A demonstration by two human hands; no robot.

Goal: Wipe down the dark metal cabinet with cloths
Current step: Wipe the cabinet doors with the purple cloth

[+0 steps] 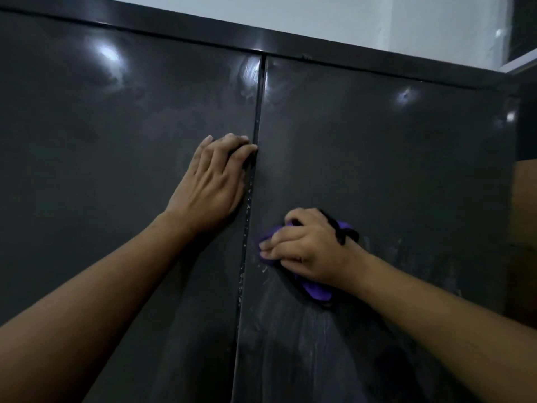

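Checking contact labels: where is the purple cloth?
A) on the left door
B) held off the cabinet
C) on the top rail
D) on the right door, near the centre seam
D: the right hand grips the purple cloth against the right door, just right of the centre seam.

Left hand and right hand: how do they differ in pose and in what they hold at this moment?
The left hand lies flat, fingers nearly straight; the right hand has curled fingers. The left hand shows no cloth; the right hand grips a purple cloth. The left hand is higher, on the left door by the seam; the right hand lower, on the right door. Both touch the cabinet.
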